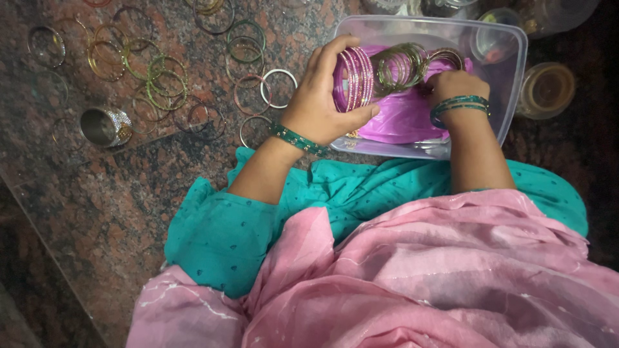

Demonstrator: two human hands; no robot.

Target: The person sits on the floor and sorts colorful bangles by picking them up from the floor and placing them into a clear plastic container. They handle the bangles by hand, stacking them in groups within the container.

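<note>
Pink shawl nearest, over lap. Left hand clasps magenta bangle stack at clear plastic box; right hand curled onto purple liner by green-gold bangles, grip unclear. Risk: stack slipping, bangles cracking on stone counter; loose bangles could roll.

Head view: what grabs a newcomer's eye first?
The left hand grips a stack of pink bangles over a clear plastic box at top right, lined with purple plastic. The right hand rests inside by a bunch of olive-green bangles. Loose bangles and a wide silver cuff are scattered on the granite floor, upper left.
</note>
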